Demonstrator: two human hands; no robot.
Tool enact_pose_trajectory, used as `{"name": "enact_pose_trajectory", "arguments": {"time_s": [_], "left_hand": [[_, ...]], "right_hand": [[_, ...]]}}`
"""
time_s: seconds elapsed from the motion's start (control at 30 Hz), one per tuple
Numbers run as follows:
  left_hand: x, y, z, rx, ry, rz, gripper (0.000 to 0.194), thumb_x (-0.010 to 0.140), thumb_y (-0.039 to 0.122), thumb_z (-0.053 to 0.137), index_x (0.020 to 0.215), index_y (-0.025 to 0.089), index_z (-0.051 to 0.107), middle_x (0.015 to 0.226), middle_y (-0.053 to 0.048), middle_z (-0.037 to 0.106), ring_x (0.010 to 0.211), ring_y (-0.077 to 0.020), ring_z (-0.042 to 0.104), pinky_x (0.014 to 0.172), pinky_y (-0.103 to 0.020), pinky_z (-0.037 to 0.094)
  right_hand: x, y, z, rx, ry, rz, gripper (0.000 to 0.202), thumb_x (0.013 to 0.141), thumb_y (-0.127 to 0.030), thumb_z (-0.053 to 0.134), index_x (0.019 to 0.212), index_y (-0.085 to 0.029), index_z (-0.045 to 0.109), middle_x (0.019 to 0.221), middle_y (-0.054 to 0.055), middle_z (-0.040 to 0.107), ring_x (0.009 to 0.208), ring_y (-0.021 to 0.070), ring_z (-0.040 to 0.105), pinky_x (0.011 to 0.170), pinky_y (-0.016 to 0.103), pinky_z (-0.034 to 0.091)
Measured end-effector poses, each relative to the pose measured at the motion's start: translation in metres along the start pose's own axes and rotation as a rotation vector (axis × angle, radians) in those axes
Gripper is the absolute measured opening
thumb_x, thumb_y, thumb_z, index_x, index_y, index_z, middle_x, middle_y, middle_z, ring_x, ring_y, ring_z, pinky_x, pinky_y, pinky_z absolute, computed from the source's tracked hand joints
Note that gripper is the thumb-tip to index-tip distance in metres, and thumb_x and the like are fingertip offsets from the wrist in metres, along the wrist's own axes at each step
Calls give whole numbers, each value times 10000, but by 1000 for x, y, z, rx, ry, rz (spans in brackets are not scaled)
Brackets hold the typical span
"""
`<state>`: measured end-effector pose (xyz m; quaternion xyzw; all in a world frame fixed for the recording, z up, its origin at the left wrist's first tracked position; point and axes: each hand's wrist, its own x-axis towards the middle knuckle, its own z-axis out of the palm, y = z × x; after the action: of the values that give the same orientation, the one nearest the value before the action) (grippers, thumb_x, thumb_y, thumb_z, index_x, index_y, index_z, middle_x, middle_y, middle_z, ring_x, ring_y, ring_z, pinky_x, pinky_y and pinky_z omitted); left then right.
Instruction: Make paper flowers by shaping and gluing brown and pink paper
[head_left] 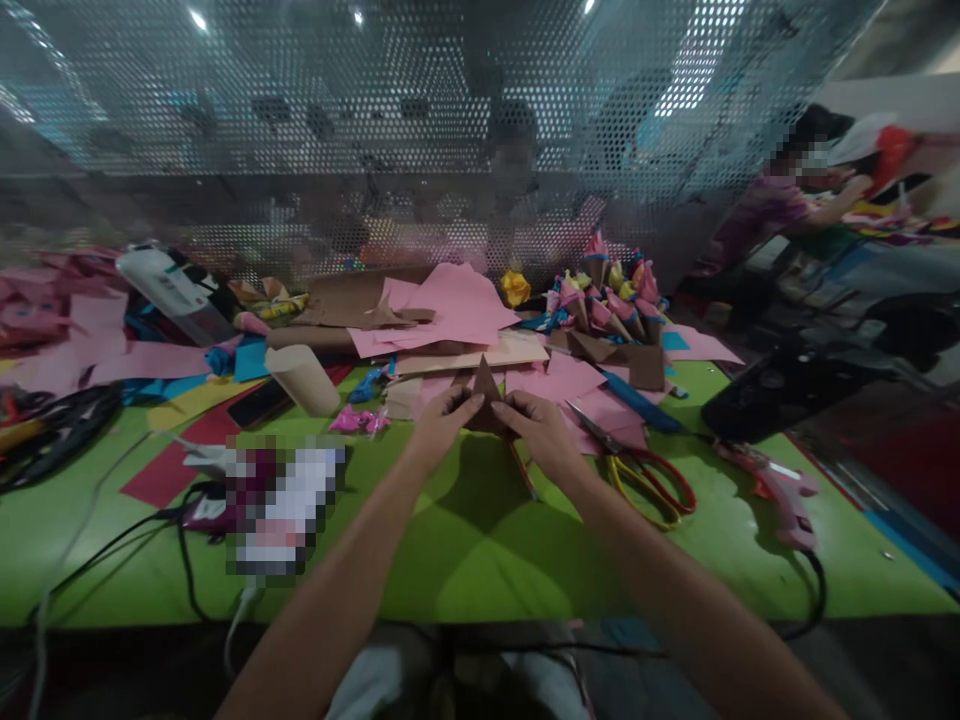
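Both of my hands hold one piece of brown paper (486, 385), folded to a point at the top, above the green table. My left hand (444, 418) pinches its left side between thumb and fingers. On the right side, my right hand (538, 425) pinches it the same way. A thin dark strip (523, 470) slants down below the paper; whether it is joined to the paper I cannot tell. Scissors (637, 470) with red and yellow handles lie just right of my right hand. Pink paper sheets (450, 305) are piled behind my hands.
On the green table (465, 570), a pink glue gun (780, 490) with a cord lies right. Small pink and brown paper cones (600, 295) cluster at the back. A paper roll (304, 380), a pixelated phone (289, 510) and cables lie left. A person (787, 200) sits far right.
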<state>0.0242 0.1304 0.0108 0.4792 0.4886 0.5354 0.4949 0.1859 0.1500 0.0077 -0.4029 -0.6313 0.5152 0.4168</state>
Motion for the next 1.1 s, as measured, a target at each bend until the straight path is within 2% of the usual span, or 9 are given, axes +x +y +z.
{"name": "enact_pose_trajectory", "arguments": {"time_s": [0.17,0.27,0.37,0.53,0.7,0.83,0.97,1.1], "left_hand": [[0,1,-1,18,-63,18,214,704,367,768,782,179,699,758,-30,679,727,-162,597,704,-290,455],[0,0,-1,4,-33,48,218,697,368,772,781,182,698,744,-27,679,712,-163,593,706,-296,458],[0,-2,-2,25,-34,21,249,714,404,762,779,173,695,726,-28,669,686,-156,574,676,-289,445],[1,-5,-5,75,-104,-34,261,733,398,746,816,158,685,795,-33,675,751,-160,584,755,-308,452],[1,-7,-2,45,-121,2,216,761,358,710,871,173,683,873,-39,696,837,-181,600,836,-329,465],[-1,-7,2,6,-100,3,218,784,373,699,876,176,682,894,-44,703,870,-189,611,858,-331,469],[-2,-5,5,-23,-66,11,219,753,357,725,866,174,682,870,-41,705,839,-182,614,816,-317,475],[-2,-3,5,-22,-51,5,222,714,362,747,804,172,673,798,-28,688,768,-170,597,749,-302,462]], "right_hand": [[-1,-5,-3,21,23,7,365,759,-541,634,662,-200,546,652,-15,511,641,139,450,593,270,343],[-1,-6,-3,43,-7,39,416,738,-594,654,664,-198,551,635,-21,499,620,133,447,574,268,344],[-1,-3,-3,80,-9,40,446,711,-620,681,651,-195,561,610,-28,489,589,123,427,552,264,327],[-3,-1,-2,104,44,45,442,723,-611,699,656,-192,576,606,-23,519,573,122,443,549,265,331],[-3,-2,-3,98,33,60,426,719,-593,703,647,-192,579,597,-21,530,569,126,453,547,264,336],[-4,-2,-2,106,21,64,413,731,-579,701,648,-195,574,597,-22,529,583,132,461,556,263,340],[-7,-2,1,73,18,65,418,733,-575,703,643,-191,565,603,-28,496,584,121,422,545,255,304],[-8,-5,1,53,-12,76,427,737,-597,683,654,-191,579,627,-12,528,603,133,448,556,262,317]]}}
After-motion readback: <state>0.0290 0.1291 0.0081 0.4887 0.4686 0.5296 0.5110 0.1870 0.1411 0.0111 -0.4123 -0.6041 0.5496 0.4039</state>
